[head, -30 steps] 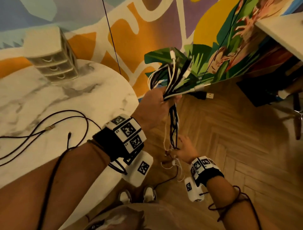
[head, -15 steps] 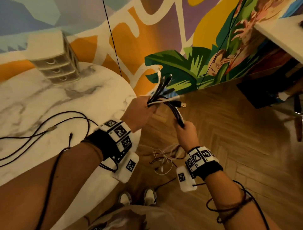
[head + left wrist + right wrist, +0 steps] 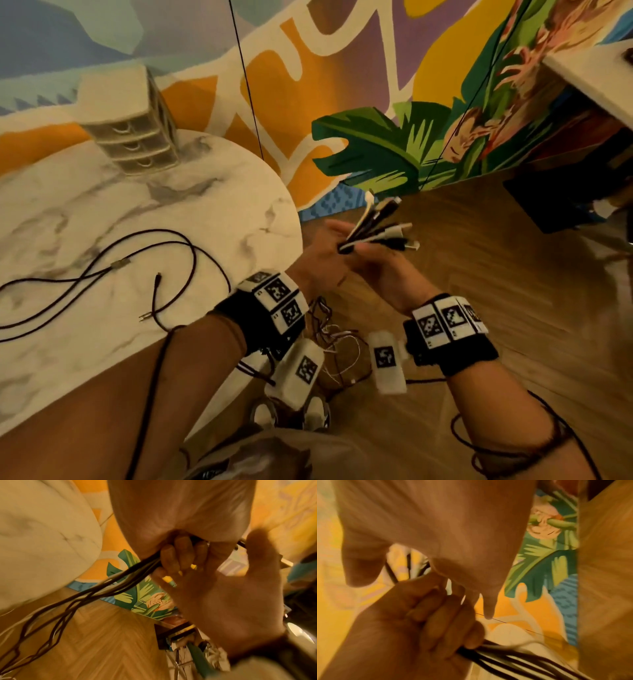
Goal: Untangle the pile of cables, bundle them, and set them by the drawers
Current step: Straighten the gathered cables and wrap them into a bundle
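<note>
A bundle of black and white cables (image 3: 376,229) fans its plugs up and to the right, off the table's edge. My left hand (image 3: 334,245) grips it, fingers (image 3: 181,553) curled round the strands. My right hand (image 3: 373,255) closes on the same bundle right beside it, its thumb (image 3: 361,568) on one side of the strands. Below the hands the cables (image 3: 96,588) trail down to a loose tangle (image 3: 329,339) on the floor. One dark cable (image 3: 191,253) lies spread on the marble table (image 3: 85,212). The small drawers (image 3: 137,144) stand at the table's back edge.
A mural wall stands behind the table, with a thin black cord (image 3: 246,85) hanging in front of it. A white desk (image 3: 589,75) with a dark box (image 3: 555,198) under it stands at the right. The floor is wood parquet, and my shoes (image 3: 263,414) are below the table edge.
My right hand slid up the bundle from its low end until it met my left hand. Both hands and the plug ends came down and nearer me.
</note>
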A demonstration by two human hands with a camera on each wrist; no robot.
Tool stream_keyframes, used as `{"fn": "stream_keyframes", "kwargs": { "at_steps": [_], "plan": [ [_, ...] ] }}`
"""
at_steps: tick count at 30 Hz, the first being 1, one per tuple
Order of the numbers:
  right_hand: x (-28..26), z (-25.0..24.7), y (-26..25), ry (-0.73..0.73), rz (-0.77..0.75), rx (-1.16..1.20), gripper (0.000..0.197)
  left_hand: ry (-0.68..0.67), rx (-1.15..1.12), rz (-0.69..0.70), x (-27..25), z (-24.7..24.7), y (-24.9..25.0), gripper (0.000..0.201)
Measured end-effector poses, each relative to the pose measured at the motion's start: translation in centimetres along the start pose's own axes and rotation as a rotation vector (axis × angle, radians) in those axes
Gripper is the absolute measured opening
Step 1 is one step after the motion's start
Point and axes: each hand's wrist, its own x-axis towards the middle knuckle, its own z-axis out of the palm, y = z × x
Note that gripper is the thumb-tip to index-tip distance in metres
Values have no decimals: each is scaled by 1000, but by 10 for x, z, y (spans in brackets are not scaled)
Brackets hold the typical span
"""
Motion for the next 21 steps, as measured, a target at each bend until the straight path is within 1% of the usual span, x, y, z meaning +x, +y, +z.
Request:
{"fn": "stream_keyframes", "kwargs": {
  "at_steps": [1,3,4,6,8,9,10,11,13,14,15,16,17,18,19,20,21],
  "plan": [
    [1,8,-9,-9,11,-78,47,-16,34,3,-3,4,0,29],
    [2,16,-18,22,8,-255,35,19,20,-104,-9,11,0,37],
    [3,18,-19,61,37,-266,33,25,-2,-133,-11,13,-3,38],
    [7,24,-22,88,76,-249,38,63,-36,-169,-13,12,-7,39],
    [11,28,-24,85,50,-266,41,81,-64,-169,-12,10,-10,42],
    [13,29,-24,85,36,-286,42,74,-43,-161,-12,9,-10,43],
    [16,31,-24,105,25,-317,43,31,27,-134,-13,7,-8,44],
    [19,32,-24,135,2,-352,44,-20,138,-77,-13,4,-6,44],
    [24,32,-24,209,-44,-365,46,-68,301,62,-13,-9,-4,36],
    [25,32,-24,244,-53,-336,46,-71,356,79,-16,-17,1,31],
    [27,32,-25,278,-61,-295,45,-27,420,85,-18,-27,5,23],
    [28,32,-26,296,-70,-261,44,81,455,97,-20,-37,10,13],
    [29,33,-27,304,-80,-253,42,234,478,146,-18,-47,13,11],
    [32,33,-26,290,-88,-264,42,390,467,219,-15,-57,17,15],
    [33,35,-25,255,-98,-300,42,496,410,306,-11,-63,23,17],
    [33,38,-23,210,-104,-345,42,517,348,358,-5,-67,29,18],
    [36,44,-20,178,-101,-402,41,467,313,371,1,-67,36,25]
  ]
}}
